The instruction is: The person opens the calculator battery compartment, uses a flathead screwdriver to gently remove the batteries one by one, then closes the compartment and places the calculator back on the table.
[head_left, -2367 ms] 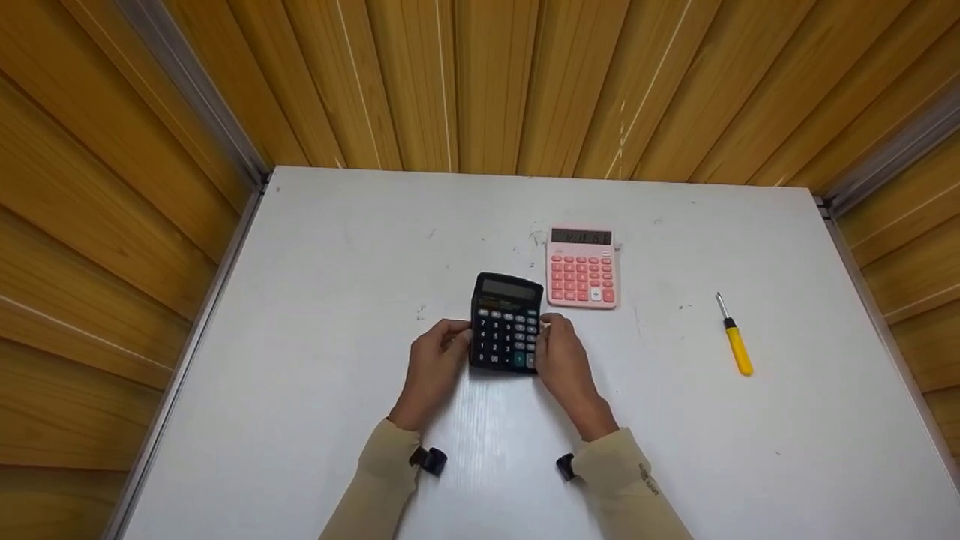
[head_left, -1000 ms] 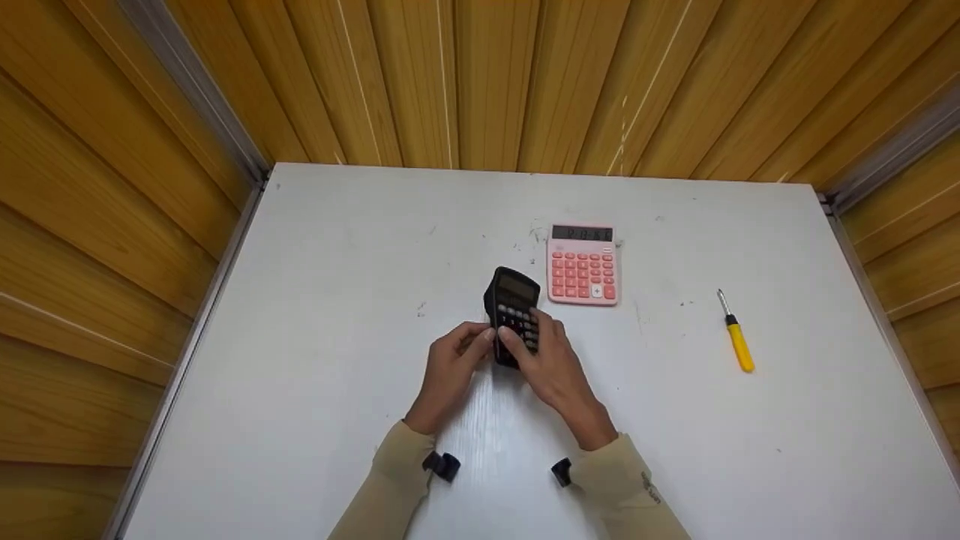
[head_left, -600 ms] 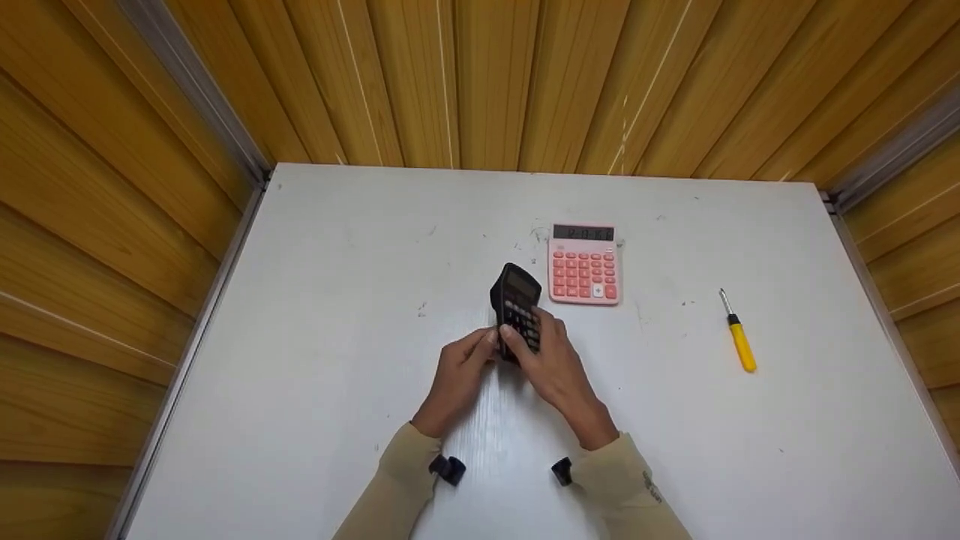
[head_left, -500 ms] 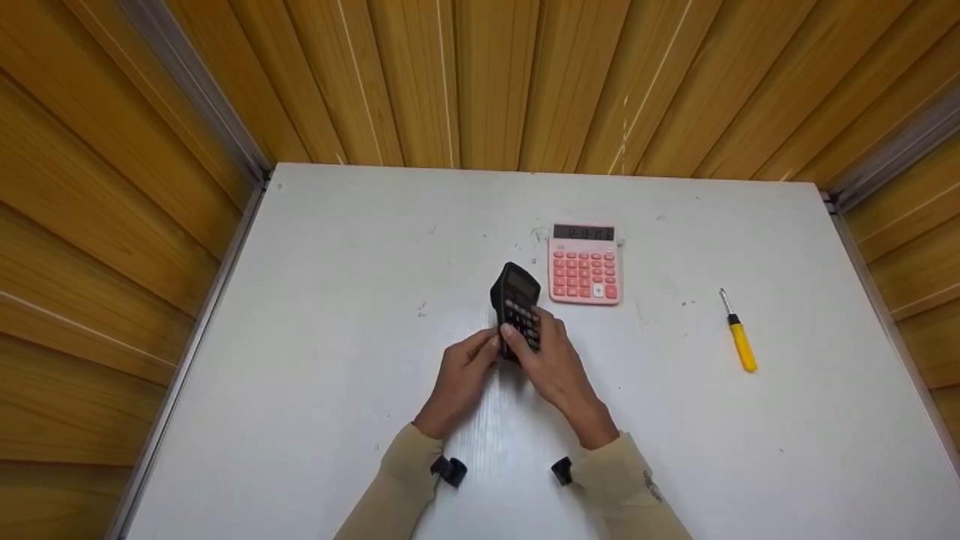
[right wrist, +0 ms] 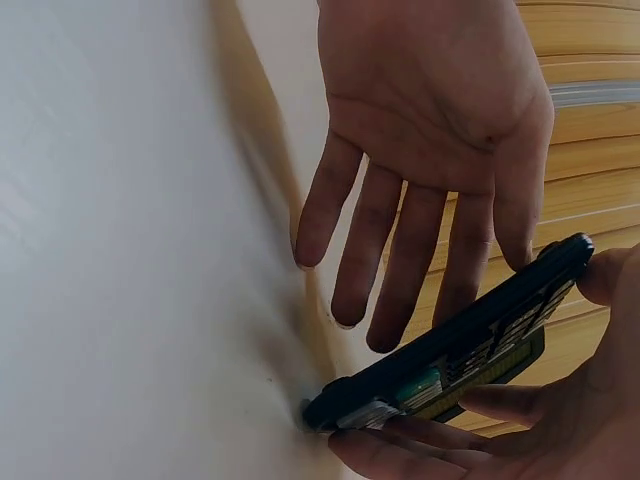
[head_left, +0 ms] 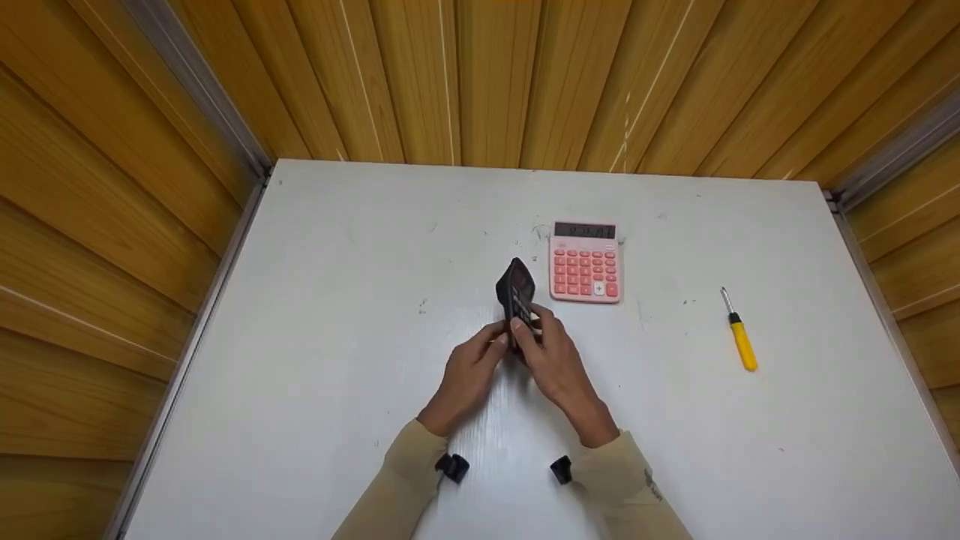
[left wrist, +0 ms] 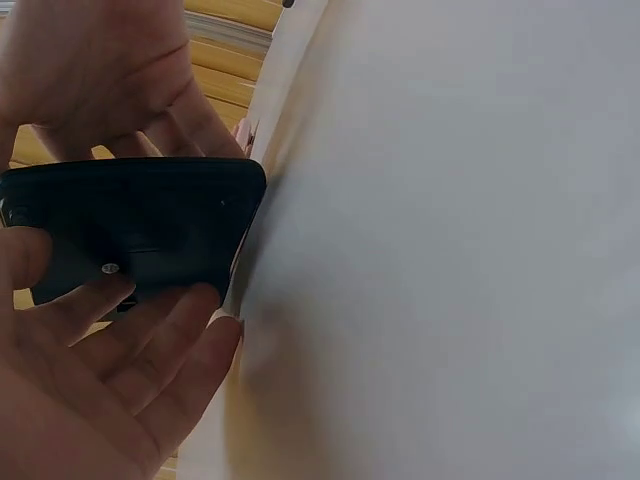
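A black calculator (head_left: 519,289) stands steeply tilted between both hands, its keys facing right and its dark back (left wrist: 150,235) facing the left hand. My right hand (head_left: 555,360) grips it, thumb on the key side. In the right wrist view the right-hand fingers (right wrist: 440,445) curl round its lower edge, near a green key. The left hand (head_left: 469,375) is at the calculator's left side. Its fingers (right wrist: 400,270) are spread and fairly straight, with fingertips against the back and the thumb touching it. Whether the calculator's lower edge meets the table cannot be told.
A pink calculator (head_left: 585,262) with a lit display lies just beyond the right hand. Farther right lies a yellow-handled screwdriver (head_left: 741,341), tip pointing away. The white table (head_left: 337,300) is bordered by wooden slatted walls (head_left: 487,82) at the back and sides.
The black calculator has turned from face-up to nearly on edge, shifting slightly right. My right thumb has come over its keys. The left hand has moved right and a little forward.
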A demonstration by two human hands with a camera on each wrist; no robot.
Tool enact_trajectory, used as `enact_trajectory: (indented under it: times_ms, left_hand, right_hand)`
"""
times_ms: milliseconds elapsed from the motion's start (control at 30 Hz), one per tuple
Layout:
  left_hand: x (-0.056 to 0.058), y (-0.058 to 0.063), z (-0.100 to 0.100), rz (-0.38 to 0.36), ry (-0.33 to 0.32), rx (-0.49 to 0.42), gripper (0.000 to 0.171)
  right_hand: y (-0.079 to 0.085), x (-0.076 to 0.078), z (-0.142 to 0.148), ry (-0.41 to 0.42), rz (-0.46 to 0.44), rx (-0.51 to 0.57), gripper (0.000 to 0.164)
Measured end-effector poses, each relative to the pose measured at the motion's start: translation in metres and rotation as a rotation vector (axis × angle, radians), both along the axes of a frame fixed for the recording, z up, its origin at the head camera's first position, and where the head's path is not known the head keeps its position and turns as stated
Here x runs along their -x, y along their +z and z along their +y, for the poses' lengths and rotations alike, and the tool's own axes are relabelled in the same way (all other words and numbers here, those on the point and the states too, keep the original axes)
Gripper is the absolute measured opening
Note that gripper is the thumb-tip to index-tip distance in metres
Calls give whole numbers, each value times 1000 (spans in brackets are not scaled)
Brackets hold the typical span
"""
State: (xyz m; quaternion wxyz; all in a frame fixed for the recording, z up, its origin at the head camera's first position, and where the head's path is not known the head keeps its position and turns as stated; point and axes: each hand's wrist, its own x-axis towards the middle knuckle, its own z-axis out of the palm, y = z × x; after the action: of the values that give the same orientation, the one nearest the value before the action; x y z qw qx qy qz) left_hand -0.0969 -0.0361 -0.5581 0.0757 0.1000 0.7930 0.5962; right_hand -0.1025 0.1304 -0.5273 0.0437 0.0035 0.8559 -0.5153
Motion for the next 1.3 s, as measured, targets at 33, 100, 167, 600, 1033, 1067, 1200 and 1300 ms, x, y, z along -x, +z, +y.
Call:
enact_trajectory:
  times_ms: [33, 100, 167, 600, 1033, 1067, 1200, 1300]
  left_hand:
    - [1, 0, 0, 3, -3, 7, 47]
    - [2, 0, 1, 7, -6, 16, 47]
    - [2, -1, 1, 13, -10, 28, 47]
    - [3, 0, 7, 39, -25, 181, 51]
    - [-1, -7, 11, 114, -27, 176, 45]
    - [-1, -7, 11, 114, -28, 174, 46]
    - [1, -6, 12, 124, -31, 173, 50]
    - [2, -7, 13, 122, -39, 161, 51]
  right_hand:
    - [0, 0, 0, -1, 5, -6, 65]
    - [1, 1, 1, -3, -1, -9, 64]
    - [3, 1, 2, -4, -10, -18, 63]
    - [13, 2, 11, -27, 110, -219, 55]
    - [8, 5, 17, -3, 170, -103, 47]
    - [9, 5, 17, -8, 153, -79, 48]
    - [11, 6, 20, -14, 80, -7, 56]
    - [14, 6, 22, -15, 40, 23, 58]
